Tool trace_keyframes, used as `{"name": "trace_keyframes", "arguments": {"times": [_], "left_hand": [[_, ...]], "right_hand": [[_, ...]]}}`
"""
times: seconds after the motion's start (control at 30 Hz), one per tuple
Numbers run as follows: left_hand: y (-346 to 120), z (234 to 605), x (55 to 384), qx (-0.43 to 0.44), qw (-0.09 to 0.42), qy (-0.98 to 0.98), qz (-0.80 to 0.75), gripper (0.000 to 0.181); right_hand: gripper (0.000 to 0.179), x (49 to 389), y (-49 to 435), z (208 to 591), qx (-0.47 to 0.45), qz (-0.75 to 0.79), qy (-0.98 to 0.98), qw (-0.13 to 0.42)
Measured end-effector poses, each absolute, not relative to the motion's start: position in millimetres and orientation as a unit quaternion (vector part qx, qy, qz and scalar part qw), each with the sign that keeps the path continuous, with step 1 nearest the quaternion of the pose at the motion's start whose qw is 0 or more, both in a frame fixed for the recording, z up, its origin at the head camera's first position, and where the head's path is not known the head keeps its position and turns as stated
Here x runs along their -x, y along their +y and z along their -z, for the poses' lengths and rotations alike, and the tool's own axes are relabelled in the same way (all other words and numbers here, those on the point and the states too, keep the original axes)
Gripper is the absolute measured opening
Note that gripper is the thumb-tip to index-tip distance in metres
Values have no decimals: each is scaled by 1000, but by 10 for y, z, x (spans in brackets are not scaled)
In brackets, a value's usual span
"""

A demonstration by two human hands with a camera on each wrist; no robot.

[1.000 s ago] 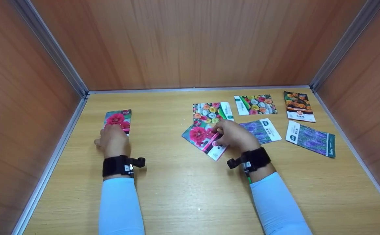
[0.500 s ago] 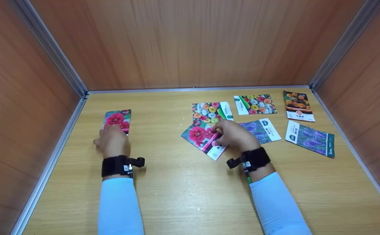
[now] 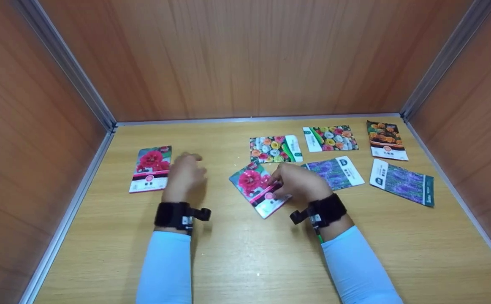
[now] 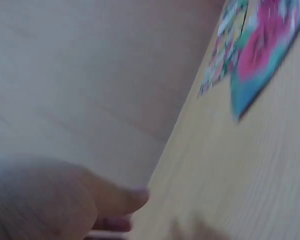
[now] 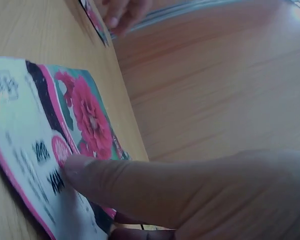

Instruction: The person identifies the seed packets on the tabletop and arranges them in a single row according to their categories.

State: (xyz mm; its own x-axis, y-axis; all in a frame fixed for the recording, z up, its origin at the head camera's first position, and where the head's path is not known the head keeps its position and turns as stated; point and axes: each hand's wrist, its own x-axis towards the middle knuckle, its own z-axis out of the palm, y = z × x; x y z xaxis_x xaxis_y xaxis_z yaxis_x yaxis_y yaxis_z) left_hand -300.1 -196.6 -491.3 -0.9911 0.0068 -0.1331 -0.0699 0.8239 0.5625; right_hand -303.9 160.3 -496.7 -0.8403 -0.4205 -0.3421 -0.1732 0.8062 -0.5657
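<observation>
My right hand (image 3: 302, 181) pinches a pink-flower seed packet (image 3: 249, 181) by its right side. In the right wrist view the thumb lies across the front of that seed packet (image 5: 27, 140), with fingertips partly hidden behind it. Its near edge looks lifted off the table. A matching pink-flower seed packet (image 3: 149, 171) lies flat at the far left. Just right of this one is my left hand (image 3: 184, 175), holding nothing, its fingers loosely bent and blurred by motion. The left wrist view shows this hand (image 4: 55, 200) over bare wood.
Two mixed-flower packets (image 3: 275, 148) (image 3: 334, 138) lie near the back. Purple-flower packets (image 3: 334, 172) (image 3: 403, 181) and an orange-flower packet (image 3: 386, 140) lie to the right. Wooden panels (image 3: 249, 59) wall in the table (image 3: 237, 261) at the back and sides.
My left hand has come off the left packet and moved right, uncovering it. The right hand has shifted its packet slightly left and toward me, turning it a little.
</observation>
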Motion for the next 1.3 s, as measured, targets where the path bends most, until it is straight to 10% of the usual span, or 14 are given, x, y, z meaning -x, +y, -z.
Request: {"name": "trace_keyframes", "arguments": {"times": [0.53, 1.3], "left_hand": [[-937, 4987, 2813, -105, 116, 965, -213, 42], [-1493, 5004, 2970, -15, 81, 986, -144, 38]], "right_hand": [[62, 2942, 1361, 4984, 204, 221, 925, 232], [60, 3003, 1483, 5043, 175, 186, 955, 152]]}}
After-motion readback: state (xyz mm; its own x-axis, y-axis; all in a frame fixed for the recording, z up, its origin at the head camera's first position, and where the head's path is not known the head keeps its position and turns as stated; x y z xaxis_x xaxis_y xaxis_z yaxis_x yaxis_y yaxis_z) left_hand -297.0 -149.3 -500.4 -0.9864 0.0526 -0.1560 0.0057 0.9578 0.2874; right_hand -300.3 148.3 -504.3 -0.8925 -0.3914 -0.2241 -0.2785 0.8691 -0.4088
